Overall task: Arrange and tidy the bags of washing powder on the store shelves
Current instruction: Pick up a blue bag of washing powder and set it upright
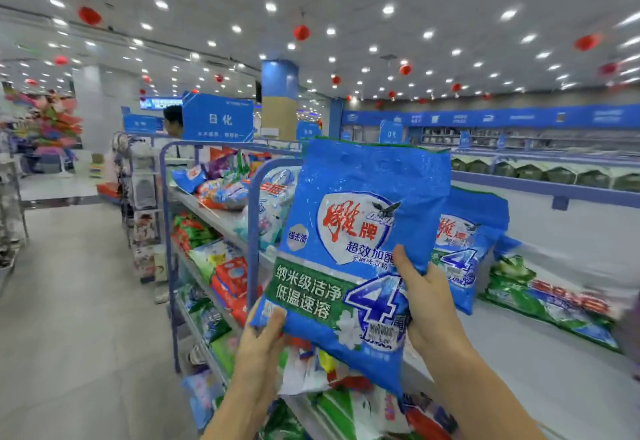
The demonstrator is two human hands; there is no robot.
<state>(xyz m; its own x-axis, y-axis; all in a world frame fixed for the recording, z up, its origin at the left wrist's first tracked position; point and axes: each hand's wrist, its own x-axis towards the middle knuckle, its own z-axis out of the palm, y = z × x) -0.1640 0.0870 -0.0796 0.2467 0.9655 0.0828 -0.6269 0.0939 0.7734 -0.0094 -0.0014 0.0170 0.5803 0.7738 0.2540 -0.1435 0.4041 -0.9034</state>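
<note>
Aloft, bag probably clear of shelf

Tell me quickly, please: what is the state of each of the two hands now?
Left hand: grips the lower left corner of the blue washing powder bag.
Right hand: grips the same bag's right edge.

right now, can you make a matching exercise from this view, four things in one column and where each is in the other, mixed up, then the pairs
1 big blue bag
2 second blue bag
3 green bag
4 blue aisle sign

a lying flat on the top shelf
b above the far shelving
c held in the left hand and right hand
d standing on the top shelf

Pairs: 1-c, 2-d, 3-a, 4-b
</note>
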